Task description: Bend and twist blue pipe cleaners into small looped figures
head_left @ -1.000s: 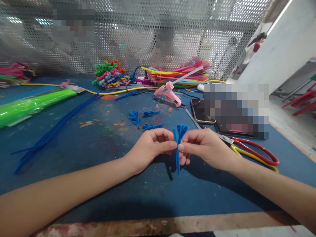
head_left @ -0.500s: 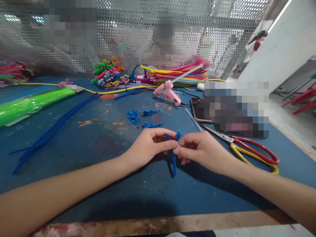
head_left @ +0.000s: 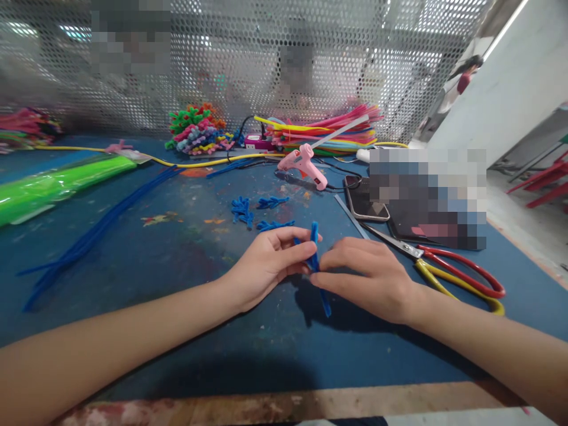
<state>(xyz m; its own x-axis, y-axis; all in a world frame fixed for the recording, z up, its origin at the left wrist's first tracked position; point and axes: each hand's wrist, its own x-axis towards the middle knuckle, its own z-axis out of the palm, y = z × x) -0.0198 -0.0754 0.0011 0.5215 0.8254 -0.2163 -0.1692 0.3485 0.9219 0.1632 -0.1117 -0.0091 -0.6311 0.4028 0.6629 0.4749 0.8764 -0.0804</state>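
A fuzzy blue pipe cleaner [head_left: 315, 232] is pinched between the thumb and fingers of my left hand [head_left: 273, 254]. One folded end sticks up above the thumb, and a tail hangs down below. From the other side, my right hand [head_left: 370, 275] has its thumb and fingertips closed on the lower part of the same strand; the exact grip is partly hidden. Just beyond my left hand lie small bent blue pieces: a branched cluster [head_left: 242, 212], another piece [head_left: 272, 202] and a third piece [head_left: 274, 225] partly behind my fingers.
Scissors [head_left: 415, 251] and a phone [head_left: 366, 201] lie to the right. A pink glue gun [head_left: 306, 165] rests farther back, before bundled coloured pipe cleaners [head_left: 328, 133]. Long blue pipe cleaners [head_left: 102, 219] and a green packet [head_left: 66, 186] are left. A perforated metal screen [head_left: 231, 53] stands behind.
My right hand has shifted slightly right and its fingers have spread from the left hand's. The blue strand's upper end now stands higher and its tail slants to the right.
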